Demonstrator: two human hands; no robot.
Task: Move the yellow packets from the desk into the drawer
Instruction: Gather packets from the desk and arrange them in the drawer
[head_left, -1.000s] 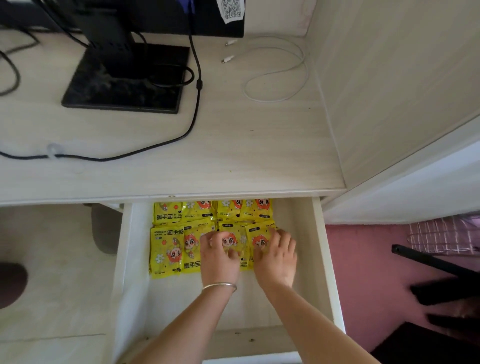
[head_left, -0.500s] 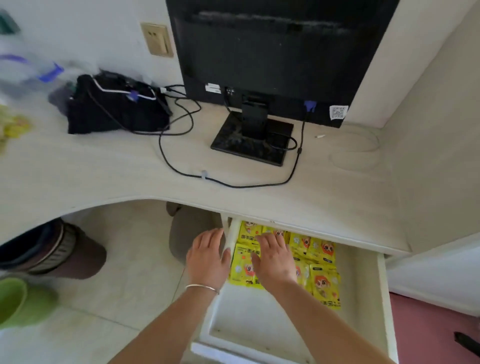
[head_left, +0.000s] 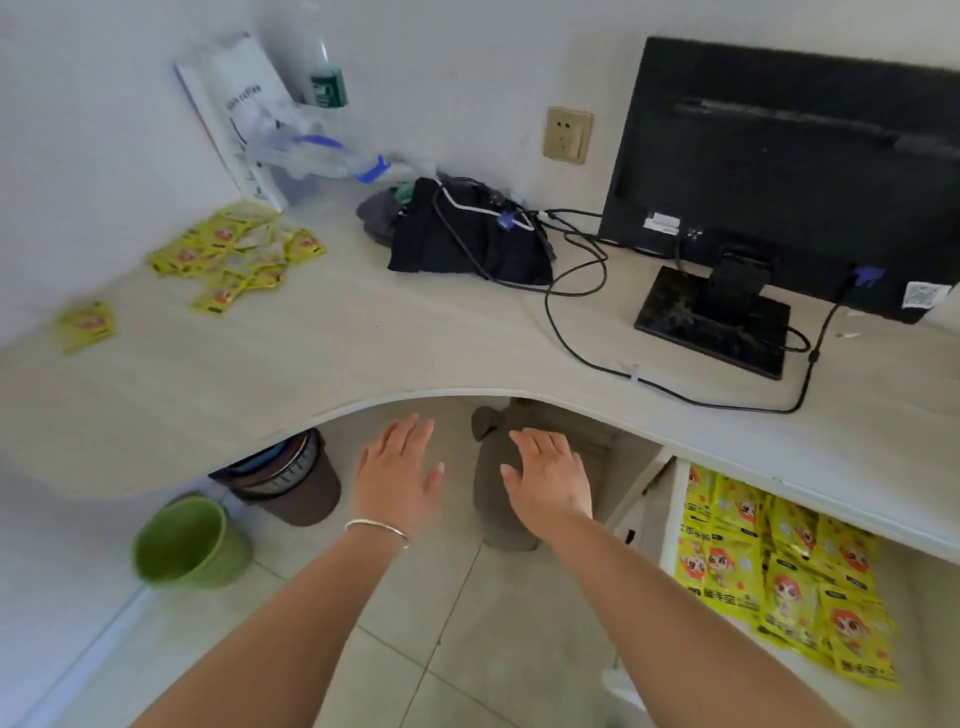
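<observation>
Below desk (head_left: 363, 353) edge, left grip (head_left: 397, 475) and right grip (head_left: 548, 480) spread, empty, yellow packets (head_left: 234, 254) well apart, leftward on top

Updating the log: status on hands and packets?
Left hand and right hand open, empty. Packet pile and stray packet on desk; more packets in drawer. Nothing blocking the pile.

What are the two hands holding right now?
Nothing. The left hand and the right hand are both empty and opened flat. The yellow packets lie untouched on the desk.
</observation>
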